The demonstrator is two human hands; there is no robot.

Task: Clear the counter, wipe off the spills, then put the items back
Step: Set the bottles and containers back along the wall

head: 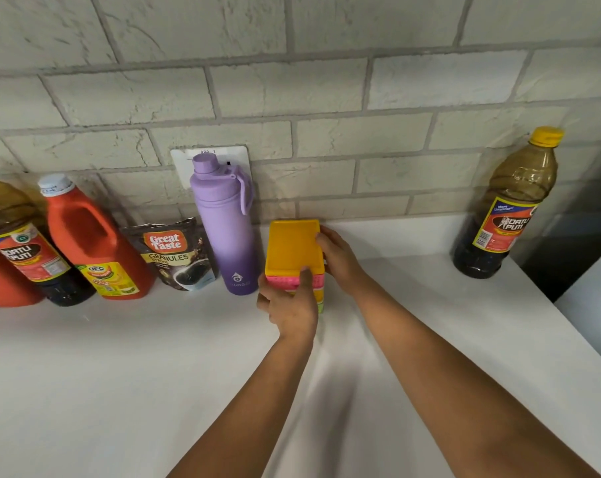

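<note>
I see a wall of pale grey rough-faced brick tiles with darker grout lines (pixel 326 84) behind a smooth white countertop (pixel 102 374). A white rectangular outlet plate (pixel 182 163) sits low on the wall; soft light falls evenly.

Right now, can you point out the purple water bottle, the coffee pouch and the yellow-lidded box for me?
purple water bottle (pixel 228 232), head view, middle of its body.
coffee pouch (pixel 175 253), head view, front label.
yellow-lidded box (pixel 292 244), head view, top of the lid.

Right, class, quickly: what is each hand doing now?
Left hand: holds the yellow-lidded container, front side.
Right hand: holds the same container, right side.
</note>
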